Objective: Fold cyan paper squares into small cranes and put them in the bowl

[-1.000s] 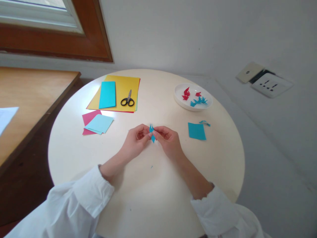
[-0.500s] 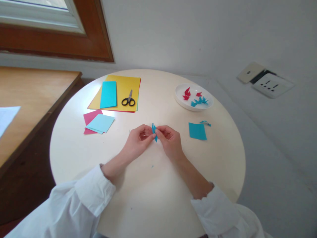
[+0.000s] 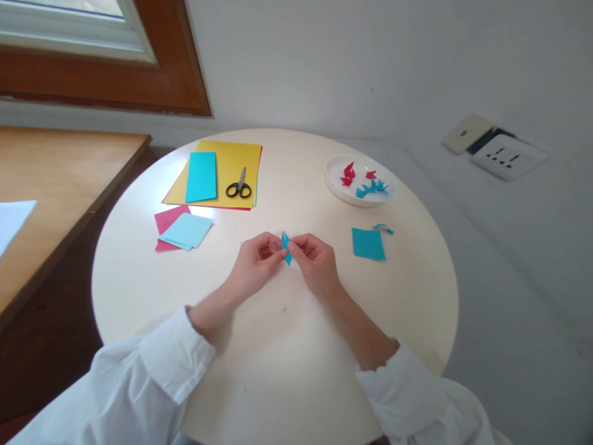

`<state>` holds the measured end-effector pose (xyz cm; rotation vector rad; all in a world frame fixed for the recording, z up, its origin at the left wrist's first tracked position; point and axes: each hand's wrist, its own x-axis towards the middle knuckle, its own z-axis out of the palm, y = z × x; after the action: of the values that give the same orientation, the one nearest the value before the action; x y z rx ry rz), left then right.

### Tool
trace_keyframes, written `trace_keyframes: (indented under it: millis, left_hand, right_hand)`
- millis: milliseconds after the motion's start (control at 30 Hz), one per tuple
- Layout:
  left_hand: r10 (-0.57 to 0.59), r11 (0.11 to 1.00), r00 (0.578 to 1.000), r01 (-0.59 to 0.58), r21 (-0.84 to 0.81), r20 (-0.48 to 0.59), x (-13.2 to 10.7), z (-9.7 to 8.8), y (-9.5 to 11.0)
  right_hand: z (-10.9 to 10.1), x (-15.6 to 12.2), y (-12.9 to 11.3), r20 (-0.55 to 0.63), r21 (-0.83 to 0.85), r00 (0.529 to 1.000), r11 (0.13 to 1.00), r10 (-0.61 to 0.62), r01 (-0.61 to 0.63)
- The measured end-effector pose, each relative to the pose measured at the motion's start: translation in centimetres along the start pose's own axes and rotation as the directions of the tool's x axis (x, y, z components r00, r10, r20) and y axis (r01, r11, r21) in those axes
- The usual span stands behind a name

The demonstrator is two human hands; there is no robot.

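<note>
Between my two hands is a small folded piece of blue paper (image 3: 286, 244), narrow and pointed, with two tips at the top and one point at the bottom. My left hand (image 3: 256, 262) pinches its left side between thumb and fingers. From the right, my right hand (image 3: 317, 262) pinches the other side. Both hands are just over the middle of the round white table (image 3: 315, 352). To the right lie a blue paper square (image 3: 368, 244) and a thin curled blue strip (image 3: 383, 228).
A white dish (image 3: 334, 190) at the back right holds several red and blue folded paper figures. Back left, black-handled scissors (image 3: 239, 185) and a blue sheet (image 3: 201, 177) lie on yellow paper (image 3: 231, 154). Light blue squares (image 3: 189, 231) overlap pink ones (image 3: 170, 217) at the left.
The folded blue paper has turned slightly between my fingers, showing a wider face and a clearer gap between its upper tips. Both hands keep their pinch.
</note>
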<state>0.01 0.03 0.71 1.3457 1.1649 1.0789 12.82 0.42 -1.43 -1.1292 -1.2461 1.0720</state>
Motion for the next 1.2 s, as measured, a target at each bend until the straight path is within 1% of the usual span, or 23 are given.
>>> trace_keyframes:
  millis: [167, 333, 533, 633, 767, 867, 1000, 1200]
  left_hand:
    - [-0.014, 0.999, 1.000, 0.015, -0.034, 0.022, 0.01, 0.04, -0.10]
    - [-0.055, 0.997, 0.998, 0.055, -0.044, 0.000, 0.11, 0.21, -0.28]
    - [-0.048, 0.997, 0.999, 0.048, -0.068, -0.008, 0.18, 0.20, -0.35]
    - [-0.050, 0.997, 0.999, 0.050, -0.061, 0.011, 0.12, 0.11, -0.22]
    - [-0.034, 0.998, 0.997, 0.038, -0.055, 0.070, 0.07, 0.02, -0.09]
    - [-0.022, 0.999, 0.994, 0.025, -0.024, 0.108, 0.03, 0.00, -0.07]
    - [-0.020, 1.000, 0.992, 0.018, 0.013, 0.124, -0.02, 0.05, -0.12]
    - [-0.020, 1.000, 0.993, 0.018, 0.014, 0.118, -0.03, 0.09, -0.36]
  right_hand:
    - [0.08, -0.06, 0.01, 0.012, 0.007, 1.000, 1.000, -0.009, 0.009]
    - [0.17, 0.02, 0.03, -0.024, -0.027, 1.000, 1.000, 0.009, -0.009]
    - [0.18, 0.10, -0.17, -0.031, -0.035, 0.999, 0.999, 0.026, -0.028]
    - [0.06, 0.14, -0.26, -0.016, -0.011, 0.999, 0.999, 0.049, -0.049]
    - [-0.16, 0.24, -0.44, 0.008, 0.008, 0.996, 0.996, 0.089, -0.089]
    - [-0.22, 0.30, -0.53, 0.022, 0.008, 0.997, 0.997, 0.075, -0.075]
    - [-0.15, 0.23, -0.50, 0.024, 0.009, 0.998, 0.999, 0.052, -0.052]
    - [-0.08, 0.06, -0.50, 0.038, 0.006, 0.998, 0.999, 0.052, -0.052]
